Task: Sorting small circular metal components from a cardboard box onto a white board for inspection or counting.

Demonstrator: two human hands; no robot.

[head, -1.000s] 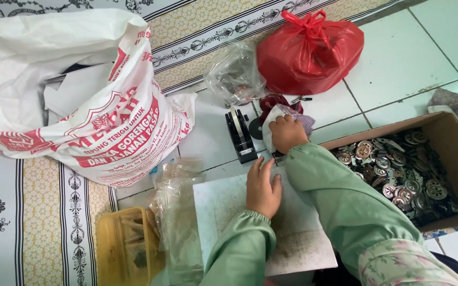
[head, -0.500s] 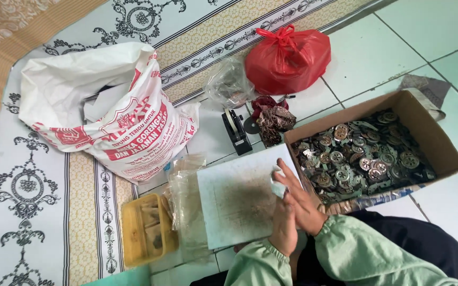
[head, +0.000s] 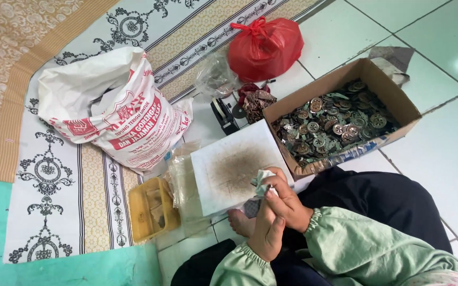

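Observation:
My two hands are pressed together in front of my lap, just below the near edge of a white board (head: 229, 164) with a brown stain in its middle. My right hand (head: 288, 204) pinches a crumpled pale cloth (head: 261, 182). My left hand (head: 267, 233) is curled under it around a small dark patterned piece (head: 250, 206), mostly hidden by the fingers. Both arms wear pale green sleeves. A cardboard box (head: 398, 100) full of round metal pieces (head: 335, 130) lies to the right of the board.
On the patterned mat at left stands a white printed sack (head: 112, 116). A red plastic bag (head: 266, 47), a clear bag (head: 216, 77), a black tool (head: 223, 114) and a dark red pile (head: 255, 100) sit behind the board. A yellow plastic box (head: 152, 209) and my bare foot (head: 239, 222) are near.
My right hand has drawn back from the dark red pile to my lap, bringing the cloth. Both hands now meet near my body. The view has widened and shifted.

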